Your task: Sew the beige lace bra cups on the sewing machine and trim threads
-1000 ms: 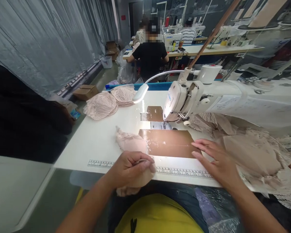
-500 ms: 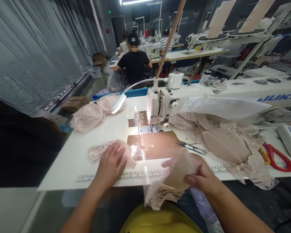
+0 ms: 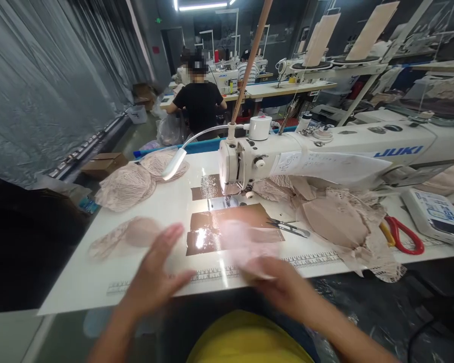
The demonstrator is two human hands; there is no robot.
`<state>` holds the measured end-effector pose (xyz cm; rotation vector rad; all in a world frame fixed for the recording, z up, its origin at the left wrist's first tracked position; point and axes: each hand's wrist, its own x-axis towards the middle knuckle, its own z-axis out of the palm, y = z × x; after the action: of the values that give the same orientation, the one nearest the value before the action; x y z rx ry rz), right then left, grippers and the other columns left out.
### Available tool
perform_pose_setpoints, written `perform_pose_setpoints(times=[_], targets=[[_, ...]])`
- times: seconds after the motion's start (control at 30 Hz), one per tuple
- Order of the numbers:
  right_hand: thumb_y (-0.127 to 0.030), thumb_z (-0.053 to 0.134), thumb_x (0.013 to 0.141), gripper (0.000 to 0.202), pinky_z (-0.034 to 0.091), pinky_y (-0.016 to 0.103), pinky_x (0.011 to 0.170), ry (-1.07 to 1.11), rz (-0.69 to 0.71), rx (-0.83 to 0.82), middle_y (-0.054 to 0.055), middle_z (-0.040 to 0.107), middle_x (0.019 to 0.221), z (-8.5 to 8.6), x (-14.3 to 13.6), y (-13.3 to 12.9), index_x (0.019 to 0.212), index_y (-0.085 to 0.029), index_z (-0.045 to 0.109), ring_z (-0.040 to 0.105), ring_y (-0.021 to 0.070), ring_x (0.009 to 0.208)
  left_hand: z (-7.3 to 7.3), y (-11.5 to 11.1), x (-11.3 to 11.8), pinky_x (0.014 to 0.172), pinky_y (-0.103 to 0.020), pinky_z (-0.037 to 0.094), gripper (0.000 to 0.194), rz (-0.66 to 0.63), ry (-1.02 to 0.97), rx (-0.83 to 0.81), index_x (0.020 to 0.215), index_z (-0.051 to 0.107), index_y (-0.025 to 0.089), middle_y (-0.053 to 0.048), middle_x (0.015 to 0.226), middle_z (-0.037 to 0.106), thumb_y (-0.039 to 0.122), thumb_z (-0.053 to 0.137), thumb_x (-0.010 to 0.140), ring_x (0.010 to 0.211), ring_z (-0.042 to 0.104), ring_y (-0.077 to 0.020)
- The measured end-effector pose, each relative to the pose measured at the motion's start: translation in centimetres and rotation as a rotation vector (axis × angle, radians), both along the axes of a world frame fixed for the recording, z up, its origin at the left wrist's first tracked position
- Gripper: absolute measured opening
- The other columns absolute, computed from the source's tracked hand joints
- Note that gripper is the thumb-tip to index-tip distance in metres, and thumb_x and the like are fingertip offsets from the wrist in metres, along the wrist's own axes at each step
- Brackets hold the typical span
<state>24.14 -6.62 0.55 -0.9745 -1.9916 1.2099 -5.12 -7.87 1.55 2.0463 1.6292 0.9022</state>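
Observation:
My left hand [image 3: 155,277] hovers blurred over the white table's front edge [image 3: 98,282], fingers spread and holding nothing. Just beyond it lies a beige lace cup piece [image 3: 126,236], apart from the hand. My right hand [image 3: 283,285] is also blurred and grips a pale lace piece [image 3: 245,244], held over the brown sheet [image 3: 230,229] in front of the white sewing machine [image 3: 242,161]. The needle plate [image 3: 219,202] sits behind that sheet.
Small snips [image 3: 289,228] lie right of the brown sheet. A heap of lace cups [image 3: 336,222] fills the right side, with red-handled scissors [image 3: 403,237] and a control panel [image 3: 435,212] beyond. More cups [image 3: 126,185] are stacked at back left. A person in black [image 3: 199,103] sits ahead.
My left hand has let go of the cup piece at the left and drawn back. My right hand has carried its lace piece from the table's edge up over the brown sheet.

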Motion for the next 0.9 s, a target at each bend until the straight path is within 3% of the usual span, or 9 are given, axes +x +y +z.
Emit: perform_pose_setpoints(times=[0.1, 0.17, 0.23, 0.37, 0.5, 0.57, 0.7, 0.8, 0.9], targets=[[-0.023, 0.053, 0.086, 0.014, 0.045, 0.024, 0.061, -0.012, 0.181, 0.109, 0.000, 0.061, 0.071, 0.0, -2.8, -0.2, 0.074, -0.019, 0.057, 0.056, 0.0132, 0.065, 0.8, -1.6, 4.3, 0.093, -0.034, 0.047, 0.061, -0.298, -0.240, -0.290, 0.125, 0.054, 0.027, -0.007, 0.121, 0.061, 0.026, 0.074, 0.068, 0.108, 0.057, -0.0269], [-0.019, 0.052, 0.083, 0.009, 0.041, 0.022, 0.055, 0.017, 0.140, 0.236, -0.001, 0.059, 0.068, 0.6, -3.4, 0.0, 0.075, -0.019, 0.055, 0.054, 0.0116, 0.059, 0.5, -1.8, 5.7, 0.080, -0.028, 0.049, 0.035, -0.312, -0.370, -0.399, 0.110, 0.061, 0.023, -0.006, 0.104, 0.065, 0.023, 0.065, 0.074, 0.092, 0.061, -0.0219], [-0.014, 0.054, 0.079, 0.007, 0.043, 0.023, 0.056, 0.087, 0.041, 0.376, 0.001, 0.061, 0.071, 1.5, -2.8, 0.3, 0.080, -0.021, 0.055, 0.057, 0.0128, 0.062, -0.1, -1.5, 5.8, 0.068, -0.024, 0.047, 0.020, -0.225, -0.419, -0.437, 0.097, 0.062, 0.019, -0.003, 0.088, 0.065, 0.017, 0.055, 0.078, 0.077, 0.059, -0.0178], [-0.007, 0.056, 0.076, 0.021, 0.047, 0.025, 0.061, 0.164, -0.284, 0.572, 0.002, 0.064, 0.078, 3.0, -0.1, 0.8, 0.087, -0.024, 0.054, 0.062, 0.0154, 0.072, -1.5, -1.1, 4.6, 0.065, -0.024, 0.042, 0.022, -0.089, -0.273, -0.376, 0.088, 0.064, 0.019, -0.001, 0.080, 0.064, 0.009, 0.050, 0.074, 0.072, 0.056, -0.0168], [-0.016, 0.058, 0.078, 0.009, 0.047, 0.028, 0.061, 0.062, -0.550, 0.593, 0.002, 0.062, 0.073, 3.2, 1.4, 1.2, 0.082, -0.023, 0.054, 0.061, 0.0166, 0.069, -1.5, -1.4, 3.8, 0.068, -0.027, 0.044, 0.021, -0.089, -0.490, -0.538, 0.090, 0.067, 0.016, -0.005, 0.080, 0.065, 0.029, 0.051, 0.086, 0.073, 0.057, -0.0190], [-0.020, 0.061, 0.078, 0.006, 0.046, 0.026, 0.061, 0.016, -0.459, 0.421, 0.002, 0.062, 0.075, 2.6, 1.4, 1.5, 0.079, -0.021, 0.055, 0.058, 0.0154, 0.068, -1.2, -1.8, 4.1, 0.069, -0.029, 0.047, 0.038, -0.297, -0.713, -0.721, 0.095, 0.068, 0.013, -0.009, 0.083, 0.066, 0.045, 0.049, 0.089, 0.074, 0.059, -0.0202], [-0.027, 0.063, 0.082, 0.012, 0.044, 0.022, 0.060, 0.061, 0.054, -0.247, 0.002, 0.063, 0.084, 0.7, 0.5, 1.6, 0.077, -0.017, 0.058, 0.057, 0.0131, 0.071, -0.3, -2.4, 5.6, 0.073, -0.032, 0.049, 0.069, -0.808, -0.960, -0.802, 0.135, 0.047, 0.020, -0.017, 0.121, 0.057, 0.059, 0.058, 0.079, 0.091, 0.062, -0.0253], [-0.033, 0.065, 0.081, 0.020, 0.046, 0.024, 0.065, 0.230, 0.340, -0.553, 0.001, 0.063, 0.077, -0.7, -0.4, 1.2, 0.077, -0.014, 0.061, 0.057, 0.0138, 0.071, 0.1, -2.1, 6.5, 0.065, -0.024, 0.049, 0.090, -0.730, -0.891, -0.685, 0.146, 0.023, 0.033, -0.014, 0.137, 0.042, 0.051, 0.070, 0.073, 0.093, 0.060, -0.0216], [-0.034, 0.071, 0.075, 0.022, 0.046, 0.025, 0.070, 0.347, 0.449, -0.610, 0.000, 0.063, 0.075, -1.2, -1.0, 0.8, 0.076, -0.013, 0.065, 0.057, 0.0150, 0.074, 0.2, -0.9, 6.8, 0.076, -0.026, 0.049, 0.086, -0.502, -0.642, -0.463, 0.144, 0.029, 0.034, -0.011, 0.138, 0.040, 0.035, 0.075, 0.072, 0.100, 0.054, -0.0210]])
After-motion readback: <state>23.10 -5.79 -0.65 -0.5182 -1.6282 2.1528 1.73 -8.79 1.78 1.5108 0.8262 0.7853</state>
